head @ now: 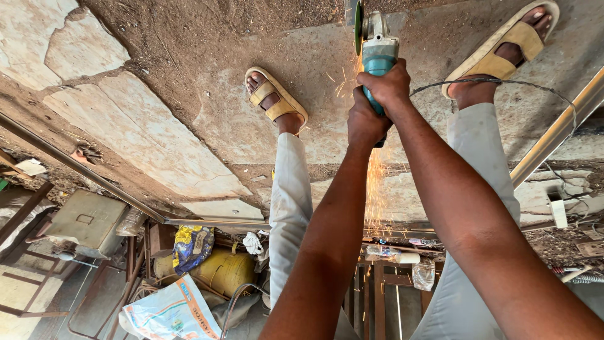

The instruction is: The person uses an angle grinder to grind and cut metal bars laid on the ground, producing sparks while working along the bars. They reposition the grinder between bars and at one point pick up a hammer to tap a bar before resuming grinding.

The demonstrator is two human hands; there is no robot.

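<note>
The picture is upside down: the cracked concrete floor (pixel 189 126) fills the upper part, with two sandalled feet planted on it, the left sandal (pixel 277 97) and the right sandal (pixel 503 47), one on each side of the work. One long metal bar (pixel 82 167) runs across the floor at the left, and a second, paler metal rail (pixel 553 135) slants at the right. At the frame's lower edge lie one yellow cylinder (pixel 223 271), one metal box (pixel 88 220) and one printed sack (pixel 170 311).

Both arms reach out to one teal angle grinder (pixel 377 53), held between the feet with its disc at the far end. The right hand (pixel 385 85) is wrapped tight round the grinder's body; the left hand (pixel 366 123) is clenched round the handle just behind it. One cable (pixel 503 82) loops away to the right.

Sparks (pixel 374 182) stream back along the arms, so the step in hand appears to be cutting or grinding metal at the disc. The next move, as I judge it, calls for a steady two-handed grip and feet kept clear.
</note>
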